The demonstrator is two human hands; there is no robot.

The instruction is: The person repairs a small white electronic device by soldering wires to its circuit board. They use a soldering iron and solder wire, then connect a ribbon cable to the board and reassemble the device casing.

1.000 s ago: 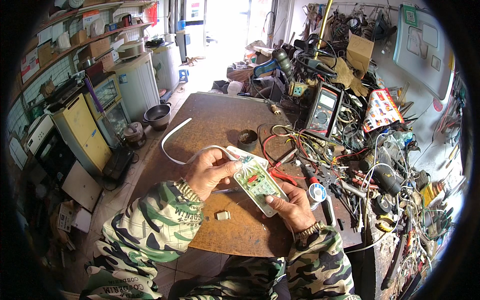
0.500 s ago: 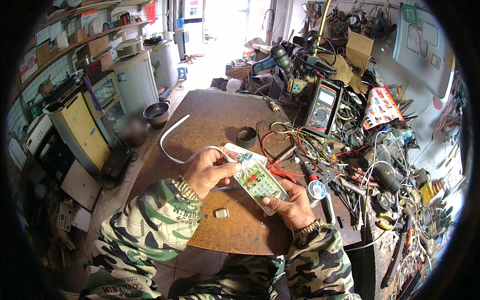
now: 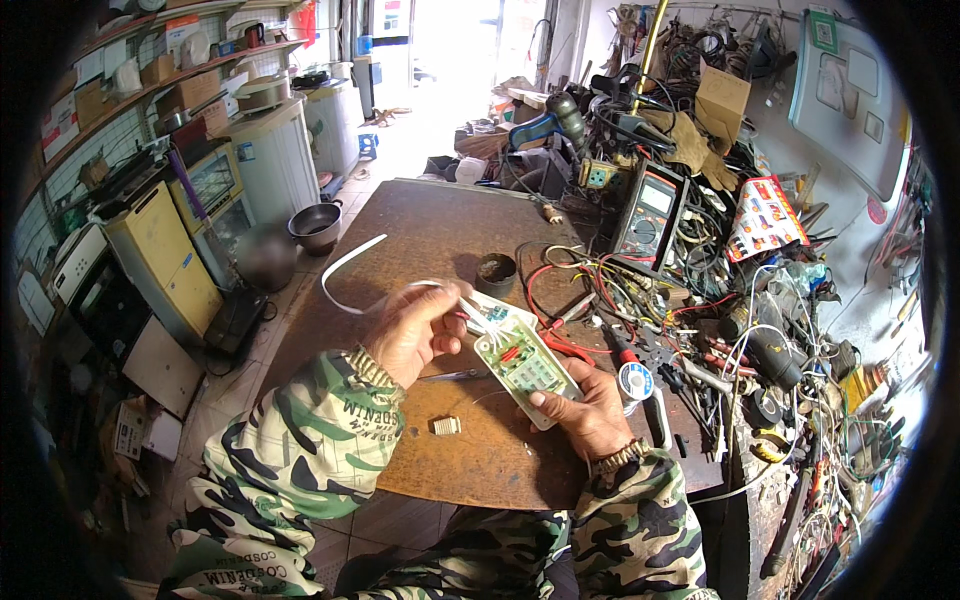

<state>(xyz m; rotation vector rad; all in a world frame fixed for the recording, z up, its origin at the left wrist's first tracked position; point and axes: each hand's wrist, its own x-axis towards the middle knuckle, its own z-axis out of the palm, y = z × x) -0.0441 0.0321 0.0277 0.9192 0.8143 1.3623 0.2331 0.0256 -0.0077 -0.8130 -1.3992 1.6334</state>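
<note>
My right hand (image 3: pixel 592 408) grips the lower end of an open white plastic housing with a green circuit board (image 3: pixel 530 372) in it, thumb on the near edge. Short white wires (image 3: pixel 484 322) come out at the board's upper left end. There my left hand (image 3: pixel 418 332) has its curled fingers on a flat white cable (image 3: pixel 345 262), whose free end arcs over the tabletop to the left. Partly hidden behind the housing is a second white piece (image 3: pixel 515 312) with small parts on it. A ribbed beige piece (image 3: pixel 446 426) lies on the table below my left hand.
A dark round cup (image 3: pixel 495 272) stands beyond the board on the brown table (image 3: pixel 420 220). To the right are red test leads (image 3: pixel 565 345), a solder spool (image 3: pixel 634 380), a multimeter (image 3: pixel 650 215) and heaped cables and tools. A dark pot (image 3: pixel 316 226) sits off the left side.
My left hand has shifted slightly up, its thumb off the housing's edge and its fingers now over the cable. The board stays in my right hand almost unmoved.
</note>
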